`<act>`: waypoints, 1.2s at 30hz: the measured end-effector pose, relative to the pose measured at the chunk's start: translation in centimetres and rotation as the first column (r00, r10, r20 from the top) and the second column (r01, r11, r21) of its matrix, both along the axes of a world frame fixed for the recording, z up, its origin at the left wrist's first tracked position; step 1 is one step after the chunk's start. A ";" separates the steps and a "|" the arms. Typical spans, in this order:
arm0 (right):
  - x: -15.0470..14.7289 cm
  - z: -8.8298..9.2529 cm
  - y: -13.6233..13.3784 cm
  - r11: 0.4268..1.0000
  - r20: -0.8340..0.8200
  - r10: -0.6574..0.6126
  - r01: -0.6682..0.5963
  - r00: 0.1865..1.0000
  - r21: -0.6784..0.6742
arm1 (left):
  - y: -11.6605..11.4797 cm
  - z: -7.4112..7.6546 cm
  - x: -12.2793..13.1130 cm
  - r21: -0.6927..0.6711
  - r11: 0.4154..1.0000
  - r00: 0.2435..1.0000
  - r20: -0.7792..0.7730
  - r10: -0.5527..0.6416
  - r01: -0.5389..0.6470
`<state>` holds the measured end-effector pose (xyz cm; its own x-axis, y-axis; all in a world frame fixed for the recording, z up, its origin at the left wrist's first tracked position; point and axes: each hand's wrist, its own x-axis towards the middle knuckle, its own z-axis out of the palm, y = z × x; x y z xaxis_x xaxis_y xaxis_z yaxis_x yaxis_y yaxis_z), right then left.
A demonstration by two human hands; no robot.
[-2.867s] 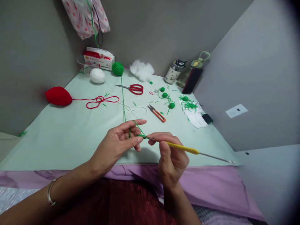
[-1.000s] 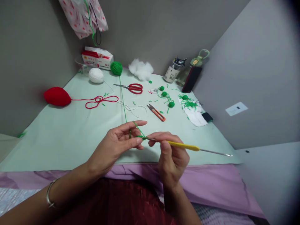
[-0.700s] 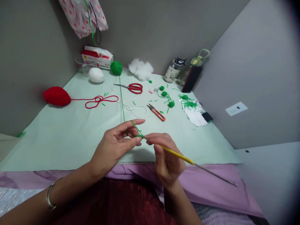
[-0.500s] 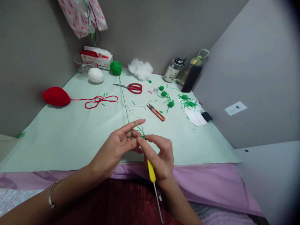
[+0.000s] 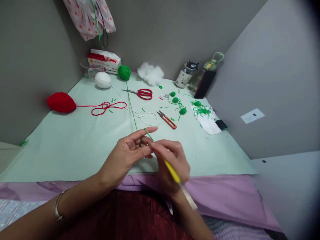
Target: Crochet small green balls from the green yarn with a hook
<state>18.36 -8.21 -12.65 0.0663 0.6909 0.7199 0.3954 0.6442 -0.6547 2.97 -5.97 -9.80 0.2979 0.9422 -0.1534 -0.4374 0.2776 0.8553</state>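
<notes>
My right hand (image 5: 173, 163) is closed around a crochet hook (image 5: 174, 173) with a yellow grip, its rear shaft blurred and slanting down to the right. Green yarn (image 5: 131, 106) runs from the green yarn ball (image 5: 124, 72) at the back of the table to my left hand (image 5: 130, 150). It passes over the raised index finger and loops round another finger. My left thumb and a fingertip pinch at the hook's front end. The small green crochet piece there is mostly hidden by my fingers.
On the table (image 5: 100, 143) lie red-handled scissors (image 5: 144, 94), orange thread snips (image 5: 167, 120), small green balls (image 5: 175, 100) and white stuffing (image 5: 150, 74). A red yarn ball (image 5: 61, 102) and a white one (image 5: 102, 80) are left. A bottle (image 5: 210, 66) stands back right.
My right hand has turned and shifted slightly right. The hook's rear end has swung up and to the right. My left hand stays nearly in place, still pinching.
</notes>
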 end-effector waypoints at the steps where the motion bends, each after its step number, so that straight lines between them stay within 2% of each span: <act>1: 0.0 -0.1 -0.1 0.998 0.072 -0.037 0.033 0.997 0.054 | 0.1 0.0 0.0 -0.040 0.999 0.999 0.035 -0.031 0.032; 3: 0.2 0.0 -0.1 0.993 0.108 -0.071 0.059 0.992 0.107 | 0.5 -0.1 -0.2 -0.148 0.983 0.988 0.118 -0.096 0.113; 6: 0.6 0.5 0.4 1.000 -0.119 -0.010 0.009 0.993 -0.008 | 1.0 0.0 -0.5 -0.244 0.962 0.983 0.165 -0.086 0.125; 9: 0.5 0.8 0.9 0.980 -0.330 0.090 -0.142 0.940 -0.139 | 0.9 0.1 -0.5 -0.145 0.989 0.996 0.086 -0.013 0.025; 12: 0.3 0.6 1.0 0.958 -0.383 0.153 -0.232 0.911 -0.169 | 0.4 0.2 -0.3 -0.028 0.999 0.999 0.007 -0.032 0.032; 15: 0.4 0.4 1.0 0.947 -0.430 0.134 -0.243 0.893 -0.210 | 0.1 0.4 -0.2 -0.047 0.996 0.997 0.002 -0.075 0.075; 19: 0.7 0.4 1.1 0.915 -0.525 0.156 -0.322 0.836 -0.241 | 0.1 0.8 -0.3 -0.075 0.996 0.998 -0.005 -0.056 0.056; 21: 0.8 0.6 0.9 0.922 -0.502 0.157 -0.309 0.851 -0.235 | 0.2 0.8 -0.4 -0.068 0.997 0.999 -0.020 -0.042 0.041; 24: 0.9 0.8 0.2 0.957 -0.330 0.133 -0.207 0.935 -0.200 | 0.1 0.7 -0.4 -0.012 1.000 0.998 -0.060 -0.018 0.018; 27: 0.9 0.9 -0.4 0.995 -0.041 0.093 -0.095 0.995 -0.040 | 0.0 0.2 -0.3 0.076 0.997 0.988 -0.150 0.040 -0.029; 30: 0.7 0.6 -0.6 0.989 0.211 0.006 -0.037 0.977 0.145 | -0.1 -0.1 -0.3 0.127 0.988 0.971 -0.211 0.115 -0.089; 32: 0.5 0.5 -0.4 0.982 0.236 -0.030 -0.016 0.971 0.191 | -0.1 -0.2 -0.3 0.129 0.986 0.970 -0.207 0.129 -0.103; 36: 0.2 0.5 0.0 0.990 0.082 -0.002 -0.009 0.997 0.144 | 0.0 0.0 -0.4 0.143 0.986 0.973 -0.200 0.112 -0.084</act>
<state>18.60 -8.18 -12.11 0.0013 0.5799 0.8147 0.4411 0.7308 -0.5210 2.58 -5.98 -9.82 0.1784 0.9812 -0.0738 -0.2663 0.1204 0.9564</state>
